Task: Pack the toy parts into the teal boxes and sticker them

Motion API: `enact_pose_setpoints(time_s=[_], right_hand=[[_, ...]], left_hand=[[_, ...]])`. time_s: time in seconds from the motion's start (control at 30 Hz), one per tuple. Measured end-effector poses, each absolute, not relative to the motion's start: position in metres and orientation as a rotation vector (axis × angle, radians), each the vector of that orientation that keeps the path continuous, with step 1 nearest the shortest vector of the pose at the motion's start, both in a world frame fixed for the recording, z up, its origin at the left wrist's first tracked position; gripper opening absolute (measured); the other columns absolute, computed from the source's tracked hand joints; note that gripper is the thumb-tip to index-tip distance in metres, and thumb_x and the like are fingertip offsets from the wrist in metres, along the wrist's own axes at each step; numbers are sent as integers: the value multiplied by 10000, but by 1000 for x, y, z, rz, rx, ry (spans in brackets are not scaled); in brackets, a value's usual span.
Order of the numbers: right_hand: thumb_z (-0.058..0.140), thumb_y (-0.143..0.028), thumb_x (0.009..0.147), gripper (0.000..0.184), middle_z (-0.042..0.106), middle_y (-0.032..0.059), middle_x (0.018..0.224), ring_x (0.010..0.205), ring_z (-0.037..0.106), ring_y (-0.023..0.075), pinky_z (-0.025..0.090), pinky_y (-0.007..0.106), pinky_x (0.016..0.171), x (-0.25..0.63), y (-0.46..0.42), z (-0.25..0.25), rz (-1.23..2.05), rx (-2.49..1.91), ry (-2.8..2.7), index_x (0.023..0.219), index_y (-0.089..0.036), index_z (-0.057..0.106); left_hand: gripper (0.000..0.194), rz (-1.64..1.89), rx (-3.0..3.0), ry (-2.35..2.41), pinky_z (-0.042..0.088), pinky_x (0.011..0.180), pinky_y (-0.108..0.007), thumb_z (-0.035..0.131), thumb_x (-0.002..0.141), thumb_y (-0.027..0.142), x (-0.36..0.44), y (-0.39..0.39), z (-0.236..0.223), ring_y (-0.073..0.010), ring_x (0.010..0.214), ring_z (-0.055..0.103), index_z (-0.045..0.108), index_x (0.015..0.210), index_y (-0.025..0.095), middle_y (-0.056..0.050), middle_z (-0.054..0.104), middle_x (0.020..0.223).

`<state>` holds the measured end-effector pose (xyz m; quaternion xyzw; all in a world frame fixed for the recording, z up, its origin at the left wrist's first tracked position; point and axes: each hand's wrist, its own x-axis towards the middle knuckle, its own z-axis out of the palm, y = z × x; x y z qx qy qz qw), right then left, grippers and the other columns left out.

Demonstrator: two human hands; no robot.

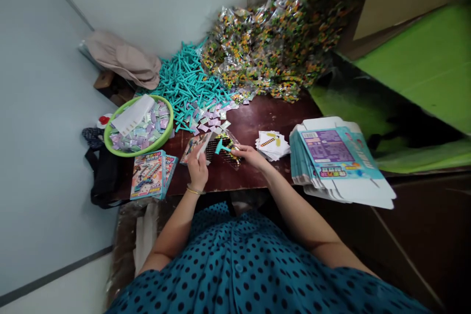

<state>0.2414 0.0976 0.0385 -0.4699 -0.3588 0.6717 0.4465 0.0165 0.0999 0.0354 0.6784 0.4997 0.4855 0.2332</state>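
My left hand is closed around a small open carton at the front of the dark brown table. My right hand pinches a clear packet of small pieces together with a teal plastic stick, right at the carton's mouth. A small stack of white cards with a yellow pickaxe picture lies just right of my right hand.
A green bowl of small paper packets stands at the left, with finished blue boxes in front of it. A heap of teal sticks and a pile of clear toy bags fill the back. Flat unfolded cartons are stacked at the right.
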Motion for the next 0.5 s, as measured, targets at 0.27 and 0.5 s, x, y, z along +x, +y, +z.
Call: enact_pose_setpoints(time_s=[0.27,0.5], right_hand=[[574,-405,854,303,657,18,673,658,540,150,388,266,674,244,97,88,1168,-1506,-1778,739,-158,708],[650,-396,828,287,581,-16,615,576,468,117,373,255,597,257,125,107,1568,-1455,-1927,647,-173,645]], left_hand=[[498,1268,2173,1324,403,1160,-476,323,1076,412,33,79,18,-264,1355,567,658,1360,177,-139,669,1383],[456,1430,1943,1376,522,1020,-436,413,1055,464,22,88,21,-266,1103,701,729,1174,158,-132,757,1133]])
